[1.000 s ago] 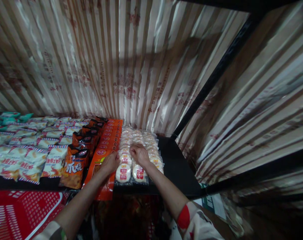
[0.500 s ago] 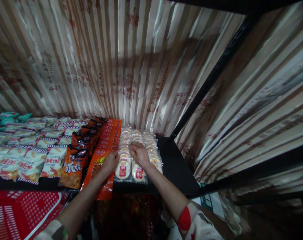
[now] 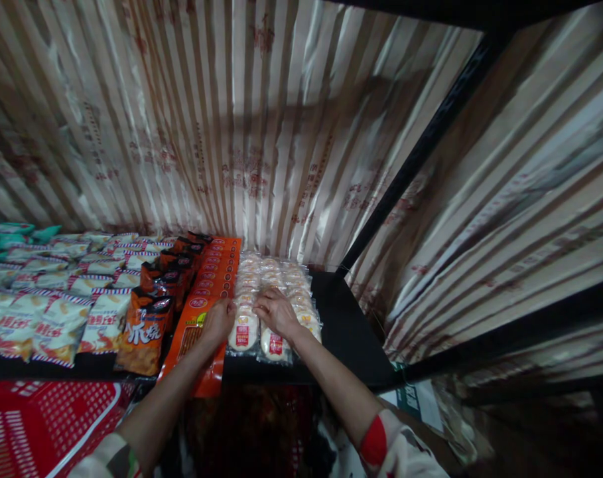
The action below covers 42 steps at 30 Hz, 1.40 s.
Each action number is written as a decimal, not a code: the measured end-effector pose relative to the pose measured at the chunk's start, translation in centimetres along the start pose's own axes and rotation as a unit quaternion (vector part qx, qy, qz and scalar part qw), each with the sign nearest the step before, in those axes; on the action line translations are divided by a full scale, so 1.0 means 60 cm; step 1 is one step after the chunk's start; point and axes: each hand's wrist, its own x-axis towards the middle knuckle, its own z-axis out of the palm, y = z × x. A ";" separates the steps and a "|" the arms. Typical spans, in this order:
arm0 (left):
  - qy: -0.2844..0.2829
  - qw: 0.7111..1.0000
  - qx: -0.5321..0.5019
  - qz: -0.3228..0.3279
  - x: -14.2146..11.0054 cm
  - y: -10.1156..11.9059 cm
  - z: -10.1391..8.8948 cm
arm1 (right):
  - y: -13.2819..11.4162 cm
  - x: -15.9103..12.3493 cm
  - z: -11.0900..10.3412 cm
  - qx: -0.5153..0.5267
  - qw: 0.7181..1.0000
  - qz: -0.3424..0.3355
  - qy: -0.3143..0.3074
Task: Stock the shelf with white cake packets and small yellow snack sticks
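Clear packets of round white crackers with red labels stand in three rows on the black shelf. My left hand (image 3: 220, 321) is closed, its fingertips pinching the left edge of the front cracker packet (image 3: 242, 337) in the left row. On that packet's other side, my right hand (image 3: 278, 313) has thumb and fingers pressed together at its upper right edge, over the middle row. Below the right hand shows the front packet of the middle row (image 3: 274, 345). The exact fingertip contact is small and dim. A flat orange strip of snack packs (image 3: 200, 303) lies under my left wrist.
Orange-and-black snack bags (image 3: 144, 335) and white chip bags (image 3: 103, 320) fill the black shelf (image 3: 337, 332) to the left, with green bags beyond. A red basket (image 3: 77, 415) sits below. Striped curtain (image 3: 261, 133) hangs behind; a slanted black post (image 3: 410, 159) is at right.
My right hand's fingertips have come slightly left and down, nearer my left hand. The front packet in the left row has shifted up a little. The view has moved very slightly.
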 end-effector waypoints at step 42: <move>0.003 0.995 0.038 0.090 0.050 0.069 -0.009 | 0.102 0.023 -0.028 0.032 0.990 0.108 0.085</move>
